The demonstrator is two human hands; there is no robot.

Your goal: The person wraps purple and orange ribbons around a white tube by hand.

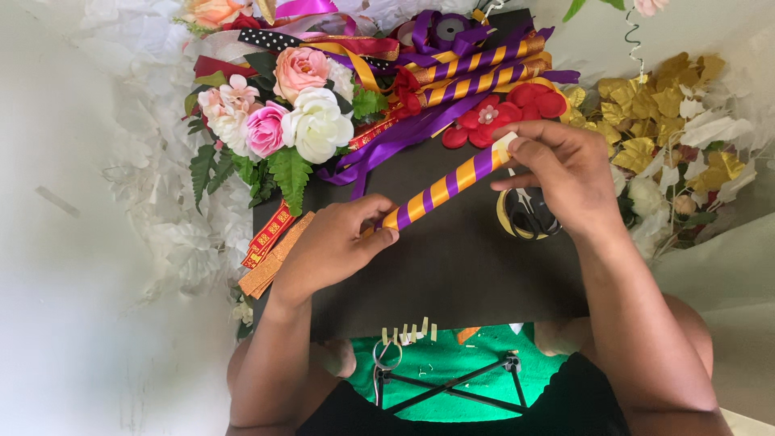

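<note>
Both hands held one striped roll [448, 184], wrapped in purple and gold ribbon, above the black board [452, 266]. The left hand [331, 246] pinched its lower end over the board's left part; the right hand [565, 173] gripped the upper end, fingertips [517, 145] closed on a small white tab there. The roll's long axis rose from lower left to upper right, each hand equally near its own end. Beyond the board's far edge lay finished striped rolls [484, 69], red flowers [500, 113] and a bouquet [274, 121], crowding that side. Scissors [529, 214] lay on the board beneath the right hand. Open board remained toward the near edge.
</note>
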